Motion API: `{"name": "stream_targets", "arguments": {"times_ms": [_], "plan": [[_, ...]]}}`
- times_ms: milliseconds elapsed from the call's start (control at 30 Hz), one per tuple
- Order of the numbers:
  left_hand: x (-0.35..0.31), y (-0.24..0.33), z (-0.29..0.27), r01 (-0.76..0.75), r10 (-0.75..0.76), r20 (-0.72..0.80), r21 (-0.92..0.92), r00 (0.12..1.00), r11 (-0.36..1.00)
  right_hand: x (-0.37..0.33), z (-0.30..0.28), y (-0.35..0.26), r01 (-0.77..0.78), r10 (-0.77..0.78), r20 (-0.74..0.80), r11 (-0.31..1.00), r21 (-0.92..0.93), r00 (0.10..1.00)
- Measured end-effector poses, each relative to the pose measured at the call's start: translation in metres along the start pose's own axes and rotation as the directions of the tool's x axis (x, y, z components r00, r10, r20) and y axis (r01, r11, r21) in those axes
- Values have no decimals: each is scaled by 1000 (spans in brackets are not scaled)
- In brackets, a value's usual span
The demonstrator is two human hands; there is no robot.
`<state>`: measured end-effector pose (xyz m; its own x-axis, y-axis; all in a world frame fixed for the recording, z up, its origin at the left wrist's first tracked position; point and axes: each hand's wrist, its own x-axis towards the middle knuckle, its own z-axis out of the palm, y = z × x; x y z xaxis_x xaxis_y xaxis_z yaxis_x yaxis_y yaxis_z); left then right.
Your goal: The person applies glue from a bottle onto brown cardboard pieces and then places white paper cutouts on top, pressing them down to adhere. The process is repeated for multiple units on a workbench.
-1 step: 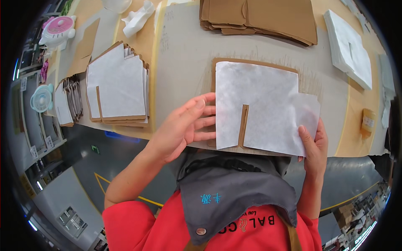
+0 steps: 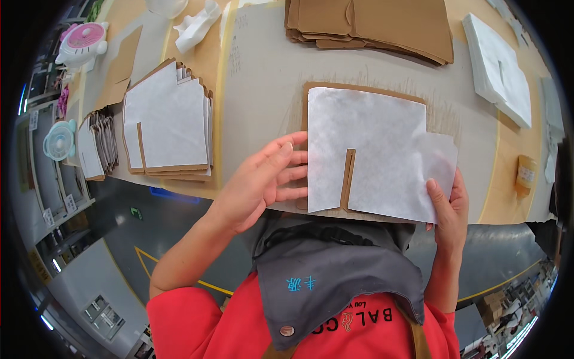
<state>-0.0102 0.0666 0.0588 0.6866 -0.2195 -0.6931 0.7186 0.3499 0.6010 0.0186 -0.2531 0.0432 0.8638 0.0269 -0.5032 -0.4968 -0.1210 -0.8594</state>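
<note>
A white fabric-like sheet (image 2: 382,125) with a narrow slot lies over a brown cut piece (image 2: 366,90). The brown shows along the top and left edges and through the slot. My right hand (image 2: 449,206) pinches the sheet's lower right part, thumb on top and fingers mostly hidden beneath. At the left edge, my left hand (image 2: 254,179) is open, its fingers spread and their tips meeting the edge of the layers. Whether those tips reach underneath cannot be made out.
Brown cut pieces (image 2: 394,27) are stacked at the far side. White sheets (image 2: 493,66) form a pile at right, near an amber bottle-like item (image 2: 525,173). At left stand white-faced brown pieces (image 2: 170,119), another bundle (image 2: 95,146), a pink fan (image 2: 84,39) and a blue fan (image 2: 60,140).
</note>
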Motion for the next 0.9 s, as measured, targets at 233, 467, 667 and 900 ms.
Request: {"name": "stream_targets", "arguments": {"times_ms": [233, 467, 667, 900], "plan": [[-6, -12, 4, -327, 441, -84, 553, 894, 766, 1, 0, 1, -7, 6, -11, 999, -53, 1000], [31, -20, 2, -306, 681, 435, 900, 589, -309, 1, 2, 1, -15, 12, -43, 996, -85, 999], [63, -14, -8, -186, 690, 481, 868, 540, -460, 3, 2, 8, 23, -25, -23, 998, -63, 999], [72, -9, -10, -196, 678, 518, 846, 521, -495, 1, 2, 7, 14, -16, -36, 998, -68, 999]]}}
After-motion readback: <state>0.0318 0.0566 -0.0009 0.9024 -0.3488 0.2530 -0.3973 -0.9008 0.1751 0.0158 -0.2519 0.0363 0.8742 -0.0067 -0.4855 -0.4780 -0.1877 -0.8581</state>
